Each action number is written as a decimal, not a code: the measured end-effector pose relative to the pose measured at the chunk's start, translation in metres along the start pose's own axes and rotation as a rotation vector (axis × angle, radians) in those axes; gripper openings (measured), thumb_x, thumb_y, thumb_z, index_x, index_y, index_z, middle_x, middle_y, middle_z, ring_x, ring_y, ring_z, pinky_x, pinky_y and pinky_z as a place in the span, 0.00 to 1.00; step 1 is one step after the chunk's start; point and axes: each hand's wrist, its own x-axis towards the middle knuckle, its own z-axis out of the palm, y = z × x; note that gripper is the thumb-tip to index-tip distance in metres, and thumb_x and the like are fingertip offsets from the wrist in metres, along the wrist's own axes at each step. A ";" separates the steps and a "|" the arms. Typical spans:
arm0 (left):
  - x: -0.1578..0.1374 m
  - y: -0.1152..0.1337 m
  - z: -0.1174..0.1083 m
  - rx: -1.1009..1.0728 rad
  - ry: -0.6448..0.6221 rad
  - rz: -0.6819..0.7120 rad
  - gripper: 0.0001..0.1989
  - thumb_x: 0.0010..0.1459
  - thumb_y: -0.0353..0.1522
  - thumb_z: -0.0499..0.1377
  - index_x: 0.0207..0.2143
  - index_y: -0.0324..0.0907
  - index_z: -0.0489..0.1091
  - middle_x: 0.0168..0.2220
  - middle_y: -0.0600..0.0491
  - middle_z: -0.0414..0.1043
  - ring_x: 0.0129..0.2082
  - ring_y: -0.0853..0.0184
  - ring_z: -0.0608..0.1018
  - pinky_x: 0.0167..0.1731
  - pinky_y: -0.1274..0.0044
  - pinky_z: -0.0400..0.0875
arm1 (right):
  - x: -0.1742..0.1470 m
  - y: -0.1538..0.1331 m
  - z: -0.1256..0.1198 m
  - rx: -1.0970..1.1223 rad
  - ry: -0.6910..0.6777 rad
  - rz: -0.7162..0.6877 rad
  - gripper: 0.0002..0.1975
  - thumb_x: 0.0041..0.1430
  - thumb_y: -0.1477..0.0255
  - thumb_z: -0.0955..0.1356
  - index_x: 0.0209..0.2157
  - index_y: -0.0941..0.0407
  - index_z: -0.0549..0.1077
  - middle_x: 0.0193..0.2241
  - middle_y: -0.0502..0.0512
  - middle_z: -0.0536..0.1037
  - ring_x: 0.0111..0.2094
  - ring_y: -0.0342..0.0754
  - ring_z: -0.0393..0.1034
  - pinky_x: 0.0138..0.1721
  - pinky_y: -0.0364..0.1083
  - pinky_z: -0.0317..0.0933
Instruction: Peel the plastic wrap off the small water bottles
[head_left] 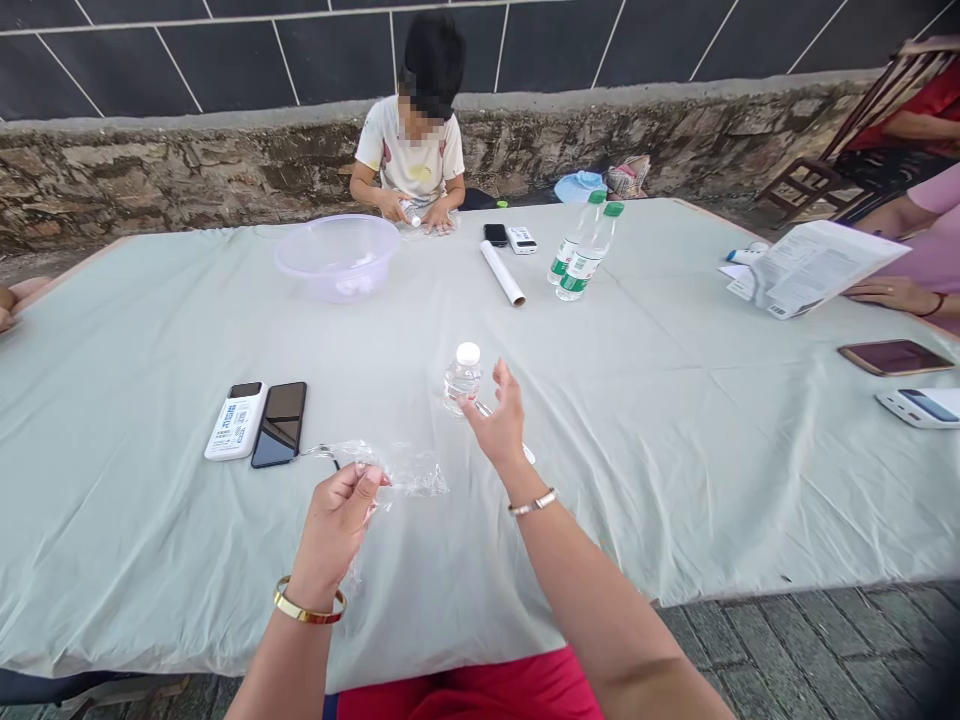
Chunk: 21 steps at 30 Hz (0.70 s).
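My left hand (336, 525) pinches a crumpled clear plastic bag or sheet (418, 474) between thumb and fingers, near the front of the table. The film spreads to the right and hangs below the hand. Just right of a small clear bottle (460, 384) with a white cap is my right hand (499, 425), fingers apart and curved. Its thumb tip reaches the bottle's lower side; whether it touches, I cannot tell. The bottle stands upright and holds clear liquid. A thin white-ended utensil (529, 455) lies partly hidden under my right hand.
A white power bank (235, 424) and a dark phone (280, 425) lie left. Farther back are a purple basin (337, 262), a white roll (502, 273) and green-capped bottles (583, 262). Across sits a person (411, 160); at right someone holds a paper sheet (814, 265).
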 end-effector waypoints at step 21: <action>-0.006 0.029 -0.064 0.611 -0.033 0.227 0.31 0.50 0.51 0.57 0.50 0.42 0.70 0.17 0.61 0.55 0.19 0.71 0.59 0.20 0.80 0.55 | -0.049 -0.065 -0.018 0.076 -1.429 0.049 0.08 0.51 0.69 0.69 0.34 0.58 0.73 0.23 0.44 0.67 0.23 0.38 0.60 0.24 0.37 0.54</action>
